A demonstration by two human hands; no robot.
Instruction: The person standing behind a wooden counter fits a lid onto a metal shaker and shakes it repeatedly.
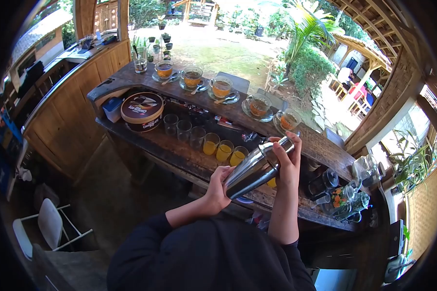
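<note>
A shiny metal cocktail shaker (253, 169) is held tilted in front of me, its capped end up to the right. My left hand (218, 190) grips the wide lower end. My right hand (287, 157) is wrapped round the narrower top end. Just beyond the shaker, on the lower shelf, stand glasses of yellow drink (224, 151) beside several empty glasses (184, 130). Another bit of yellow (272, 182) shows beneath the shaker, mostly hidden.
Several glass cups of tea (193, 76) on saucers with spoons line the raised counter ledge (131, 72). A round brown tub (142, 111) sits at the left of the shelf. Glass jars (368, 169) and a dark pitcher (324, 182) stand right. A white chair (50, 223) is lower left.
</note>
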